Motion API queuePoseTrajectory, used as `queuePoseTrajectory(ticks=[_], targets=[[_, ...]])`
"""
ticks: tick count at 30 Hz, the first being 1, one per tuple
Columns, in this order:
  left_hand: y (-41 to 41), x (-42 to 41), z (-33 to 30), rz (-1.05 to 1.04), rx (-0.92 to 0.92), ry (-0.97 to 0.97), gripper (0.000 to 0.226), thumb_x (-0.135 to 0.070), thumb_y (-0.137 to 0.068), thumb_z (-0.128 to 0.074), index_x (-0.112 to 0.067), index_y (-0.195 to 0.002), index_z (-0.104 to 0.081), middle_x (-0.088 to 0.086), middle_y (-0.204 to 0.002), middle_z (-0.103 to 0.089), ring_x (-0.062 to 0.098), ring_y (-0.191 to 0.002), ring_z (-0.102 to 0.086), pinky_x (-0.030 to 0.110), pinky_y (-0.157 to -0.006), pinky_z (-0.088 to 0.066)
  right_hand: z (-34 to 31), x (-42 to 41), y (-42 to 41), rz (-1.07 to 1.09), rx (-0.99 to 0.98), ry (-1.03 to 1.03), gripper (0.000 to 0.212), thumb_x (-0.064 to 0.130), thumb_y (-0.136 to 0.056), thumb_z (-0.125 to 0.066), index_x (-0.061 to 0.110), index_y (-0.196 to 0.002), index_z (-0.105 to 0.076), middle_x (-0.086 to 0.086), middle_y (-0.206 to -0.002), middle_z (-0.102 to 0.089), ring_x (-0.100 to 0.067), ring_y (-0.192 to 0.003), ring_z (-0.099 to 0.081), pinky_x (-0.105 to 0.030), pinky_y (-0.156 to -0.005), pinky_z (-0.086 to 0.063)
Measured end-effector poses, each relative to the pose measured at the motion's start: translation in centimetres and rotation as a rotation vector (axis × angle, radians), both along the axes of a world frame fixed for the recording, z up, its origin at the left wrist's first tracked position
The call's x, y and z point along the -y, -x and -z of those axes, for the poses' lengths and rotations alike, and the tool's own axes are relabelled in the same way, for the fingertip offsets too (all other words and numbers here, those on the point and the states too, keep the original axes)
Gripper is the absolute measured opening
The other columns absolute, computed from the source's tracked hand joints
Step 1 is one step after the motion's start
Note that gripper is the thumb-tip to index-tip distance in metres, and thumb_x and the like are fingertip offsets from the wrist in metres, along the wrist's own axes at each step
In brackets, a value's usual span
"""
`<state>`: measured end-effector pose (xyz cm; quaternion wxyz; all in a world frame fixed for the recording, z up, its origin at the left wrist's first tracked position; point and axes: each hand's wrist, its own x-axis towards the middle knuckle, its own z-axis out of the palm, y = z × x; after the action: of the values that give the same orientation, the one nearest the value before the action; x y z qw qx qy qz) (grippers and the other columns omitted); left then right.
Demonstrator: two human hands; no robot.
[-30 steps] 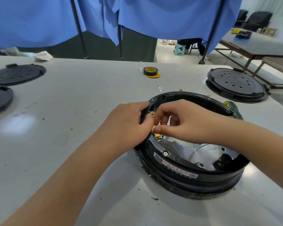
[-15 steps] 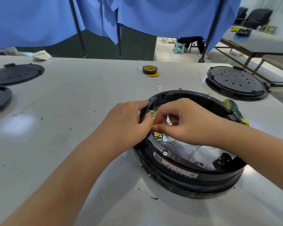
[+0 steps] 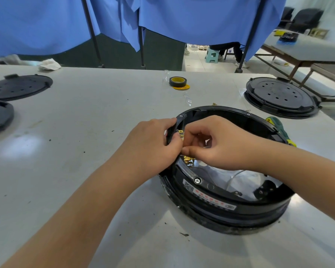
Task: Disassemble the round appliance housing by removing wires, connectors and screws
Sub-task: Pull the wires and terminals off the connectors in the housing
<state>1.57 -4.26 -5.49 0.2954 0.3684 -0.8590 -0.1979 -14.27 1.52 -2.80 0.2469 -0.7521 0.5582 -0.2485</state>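
1. Head view, nearest stuff first: both bare forearms reach in from the bottom edge over the white table (image 3: 70,132), with a few dark specks of debris on the tabletop.
2. The round black housing (image 3: 226,213) sits on the table right of center, open side up. Its near rim has a white label strip (image 3: 209,198) and a silver screw (image 3: 197,180) just above it, and you can see shiny metal and a pale wire (image 3: 234,176) down inside.
3. The left hand (image 3: 153,146) grips the housing's left rim, fingers curled over the edge and thumb on the inner side.
4. The right hand (image 3: 219,144) is right up against it, fingers curled in and thumb and fingertips pinched together on the small brass connectors (image 3: 189,159) at the inner wall. What exactly sits between the fingertips I can't make out, it's mostly hidden.
5. A green and yellow screwdriver (image 3: 279,131) lies just behind the housing's right side.
6. Further back: a roll of tape (image 3: 178,81) in the middle, a black round lid (image 3: 280,97) on the right, and two more dark lids (image 3: 19,87) off on the left.
7. A crumpled white rag (image 3: 48,64) is at the far left edge, with blue curtains (image 3: 182,18) hanging behind the table.
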Motion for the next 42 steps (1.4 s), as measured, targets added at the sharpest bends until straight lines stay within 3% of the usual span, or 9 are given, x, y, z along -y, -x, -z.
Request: queuePoseTrajectory(ticks=[3, 6, 10, 14, 20, 28, 33, 38, 42], targets=[[-0.1, 0.1, -0.1, 0.016, 0.013, -0.006, 0.024, -0.023, -0.088, -0.052, -0.015, -0.105, -0.066, -0.028, -0.052, -0.051, 0.0, -0.053, -0.047, 0.019, -0.054, -0.034, -0.2, 0.1, 0.0, -0.019, -0.026, 0.015, 0.015, 0.007, -0.083, -0.068, 0.011, -0.07, -0.062, 0.004, -0.062, -0.059, -0.011, -0.059, -0.051, -0.025, -0.058, -0.043], [0.0, 0.0, -0.1, 0.007, 0.011, -0.006, 0.024, -0.024, -0.088, -0.052, -0.016, -0.105, -0.066, -0.025, -0.05, -0.051, 0.001, -0.052, -0.048, 0.02, -0.055, -0.035, 0.0, 0.0, 0.0, -0.01, -0.041, 0.032, 0.014, 0.007, -0.084, -0.067, 0.012, -0.072, -0.062, 0.008, -0.062, -0.058, -0.005, -0.058, -0.05, -0.017, -0.056, -0.042], [0.1, -0.1, 0.0, -0.03, -0.011, -0.007, 0.022, -0.024, -0.087, -0.052, -0.015, -0.102, -0.066, -0.02, -0.05, -0.051, 0.007, -0.053, -0.046, 0.027, -0.06, -0.037, 0.3, -0.1, 0.0, 0.04, -0.064, 0.016, 0.012, 0.013, -0.085, -0.066, 0.014, -0.073, -0.063, 0.001, -0.063, -0.059, -0.005, -0.055, -0.046, -0.032, -0.056, -0.044], [0.0, -0.1, -0.1, -0.012, -0.011, -0.001, 0.021, -0.021, -0.087, -0.052, -0.014, -0.1, -0.066, -0.014, -0.054, -0.052, 0.007, -0.051, -0.045, 0.026, -0.057, -0.036, 0.2, -0.1, 0.1, 0.04, -0.085, 0.026, 0.011, 0.015, -0.085, -0.067, 0.014, -0.074, -0.063, 0.003, -0.063, -0.057, -0.006, -0.056, -0.046, -0.032, -0.058, -0.043], [0.0, -0.1, 0.0, 0.003, -0.028, -0.01, 0.02, -0.02, -0.089, -0.051, -0.012, -0.101, -0.065, 0.002, -0.06, -0.056, 0.019, -0.055, -0.047, 0.028, -0.059, -0.037, 0.1, -0.5, 0.4, 0.081, -0.064, 0.03, 0.007, 0.023, -0.084, -0.067, 0.022, -0.079, -0.072, 0.01, -0.064, -0.064, -0.004, -0.058, -0.05, -0.018, -0.056, -0.041], [0.1, -0.2, -0.1, -0.002, -0.012, -0.019, 0.025, -0.023, -0.091, -0.049, -0.018, -0.107, -0.068, -0.019, -0.048, -0.051, 0.001, -0.051, -0.046, 0.021, -0.05, -0.031, -0.8, -0.4, -1.4, 0.231, -0.1, -0.049, 0.013, 0.023, -0.072, -0.061, 0.021, -0.064, -0.071, 0.009, -0.049, -0.057, -0.002, -0.044, -0.043, -0.016, -0.048, -0.036], [0.2, -0.3, -0.3, -0.012, -0.016, -0.02, 0.029, -0.023, -0.091, -0.05, -0.022, -0.114, -0.068, -0.009, -0.039, -0.038, 0.001, -0.047, -0.044, 0.019, -0.05, -0.027, -0.5, -0.8, -2.0, 0.332, -0.141, 0.006, 0.012, 0.029, -0.069, -0.062, 0.022, -0.06, -0.066, 0.01, -0.049, -0.056, -0.002, -0.046, -0.046, -0.019, -0.05, -0.039], [0.3, -0.3, -0.3, -0.031, -0.014, -0.03, 0.026, -0.023, -0.091, -0.05, -0.019, -0.109, -0.068, -0.006, -0.041, -0.04, 0.008, -0.046, -0.04, 0.027, -0.052, -0.03, -0.3, -0.5, -2.0, 0.38, -0.116, -0.016, 0.012, 0.03, -0.066, -0.064, 0.018, -0.062, -0.066, 0.007, -0.053, -0.061, -0.005, -0.05, -0.052, -0.025, -0.054, -0.046], [0.2, -0.4, -0.4, -0.017, -0.009, -0.04, 0.028, -0.025, -0.091, -0.049, -0.022, -0.111, -0.068, -0.009, -0.041, -0.045, 0.005, -0.047, -0.043, 0.019, -0.048, -0.027, -0.4, -0.6, -2.1, 0.369, -0.145, -0.004, 0.014, 0.031, -0.065, -0.063, 0.017, -0.064, -0.065, 0.002, -0.06, -0.065, -0.01, -0.057, -0.059, -0.028, -0.057, -0.05]])
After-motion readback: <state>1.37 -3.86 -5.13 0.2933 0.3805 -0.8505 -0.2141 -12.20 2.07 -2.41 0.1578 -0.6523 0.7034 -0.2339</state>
